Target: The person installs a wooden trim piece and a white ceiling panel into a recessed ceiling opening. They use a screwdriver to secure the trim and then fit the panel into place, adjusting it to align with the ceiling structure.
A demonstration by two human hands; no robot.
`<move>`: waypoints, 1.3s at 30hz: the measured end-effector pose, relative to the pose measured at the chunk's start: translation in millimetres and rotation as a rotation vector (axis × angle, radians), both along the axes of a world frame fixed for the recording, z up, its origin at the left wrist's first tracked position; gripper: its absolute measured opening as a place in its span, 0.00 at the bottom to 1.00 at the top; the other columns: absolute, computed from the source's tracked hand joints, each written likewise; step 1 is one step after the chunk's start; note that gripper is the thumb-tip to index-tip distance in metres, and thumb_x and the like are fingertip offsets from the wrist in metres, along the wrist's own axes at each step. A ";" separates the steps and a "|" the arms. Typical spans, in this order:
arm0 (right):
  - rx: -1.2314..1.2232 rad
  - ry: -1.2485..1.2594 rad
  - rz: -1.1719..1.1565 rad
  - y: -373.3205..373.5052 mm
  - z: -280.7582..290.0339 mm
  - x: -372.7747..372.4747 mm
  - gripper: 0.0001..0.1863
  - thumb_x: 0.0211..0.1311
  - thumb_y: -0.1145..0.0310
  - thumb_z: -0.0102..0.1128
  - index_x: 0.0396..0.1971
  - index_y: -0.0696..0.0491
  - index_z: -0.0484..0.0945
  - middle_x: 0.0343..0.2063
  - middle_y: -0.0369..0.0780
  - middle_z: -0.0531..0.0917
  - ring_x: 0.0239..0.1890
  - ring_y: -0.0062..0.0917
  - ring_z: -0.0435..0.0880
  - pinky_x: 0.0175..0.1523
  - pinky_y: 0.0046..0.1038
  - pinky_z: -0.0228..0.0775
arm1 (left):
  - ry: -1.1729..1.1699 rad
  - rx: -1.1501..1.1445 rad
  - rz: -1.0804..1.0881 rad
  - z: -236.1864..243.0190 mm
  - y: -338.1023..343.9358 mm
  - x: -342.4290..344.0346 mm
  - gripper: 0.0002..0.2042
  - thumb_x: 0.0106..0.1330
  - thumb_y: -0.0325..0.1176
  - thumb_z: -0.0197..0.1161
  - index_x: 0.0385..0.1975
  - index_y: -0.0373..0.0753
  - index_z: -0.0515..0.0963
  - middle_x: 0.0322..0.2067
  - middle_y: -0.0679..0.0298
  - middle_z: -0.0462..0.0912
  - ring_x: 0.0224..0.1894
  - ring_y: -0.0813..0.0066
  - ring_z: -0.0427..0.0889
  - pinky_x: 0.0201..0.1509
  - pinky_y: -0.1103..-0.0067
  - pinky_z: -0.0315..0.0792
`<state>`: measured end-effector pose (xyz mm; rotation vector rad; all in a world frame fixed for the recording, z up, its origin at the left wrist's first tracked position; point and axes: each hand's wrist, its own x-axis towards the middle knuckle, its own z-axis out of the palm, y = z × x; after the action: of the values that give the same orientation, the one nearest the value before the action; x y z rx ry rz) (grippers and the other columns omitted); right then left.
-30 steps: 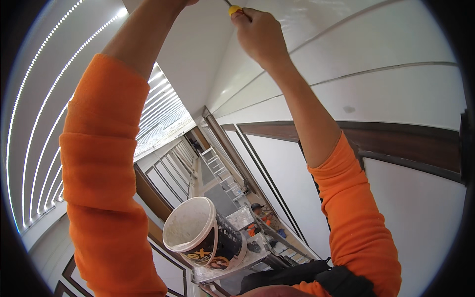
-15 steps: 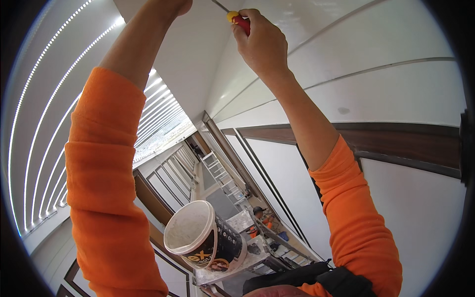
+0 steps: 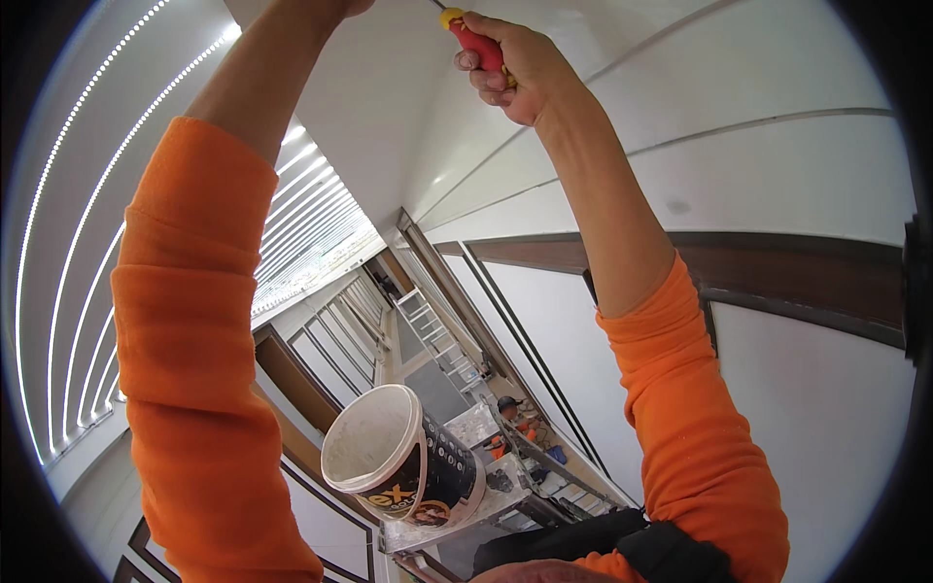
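My right hand is raised overhead, its fingers wrapped round the red and yellow handle of a screwdriver. The palm side of the wrist faces me, and the thin metal shaft runs up past the top edge, so its tip is out of sight. Only the heel of my left hand shows at the upper edge; its fingers are cut off. Both arms reach up in orange sleeves, close to the smooth white ceiling panel.
Below me a paint bucket stands on a spattered platform. Beyond are a ladder and a co-worker low down in the corridor. Lit strips line the ceiling at left; dark trim crosses the right wall.
My right hand has rolled over on the screwdriver: its back showed before, now the curled fingertips and more of the handle show. The left arm has shifted slightly left.
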<state>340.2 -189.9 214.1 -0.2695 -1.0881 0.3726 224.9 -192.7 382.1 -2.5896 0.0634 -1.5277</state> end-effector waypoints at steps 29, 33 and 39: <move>0.141 -0.106 -1.881 39.8 -2.0 -11.7 0.18 0.69 0.62 0.61 0.53 0.56 0.80 0.30 0.45 0.85 0.26 0.36 0.87 0.30 0.36 0.79 | -0.028 0.019 0.004 14.7 4.8 5.3 0.35 0.57 0.25 0.55 0.71 0.35 0.61 0.59 0.43 0.74 0.64 0.53 0.71 0.67 0.64 0.65; -0.100 -0.112 -1.860 43.4 1.6 -19.2 0.17 0.71 0.59 0.59 0.51 0.55 0.80 0.25 0.42 0.85 0.26 0.37 0.87 0.34 0.36 0.80 | 0.037 -0.022 0.067 9.9 -0.2 -0.6 0.36 0.61 0.25 0.53 0.74 0.37 0.59 0.59 0.45 0.74 0.63 0.55 0.72 0.67 0.65 0.66; 0.006 -0.150 -1.382 32.2 13.9 -9.9 0.17 0.72 0.58 0.59 0.49 0.55 0.80 0.16 0.39 0.77 0.16 0.27 0.77 0.20 0.28 0.67 | -0.004 0.022 0.024 -4.2 -6.3 -4.2 0.34 0.64 0.26 0.52 0.74 0.39 0.59 0.55 0.49 0.77 0.59 0.60 0.73 0.66 0.64 0.66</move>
<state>330.3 -157.7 228.0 -0.9612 -0.8221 -0.8953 220.7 -199.0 377.9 -2.5608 0.0475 -1.5155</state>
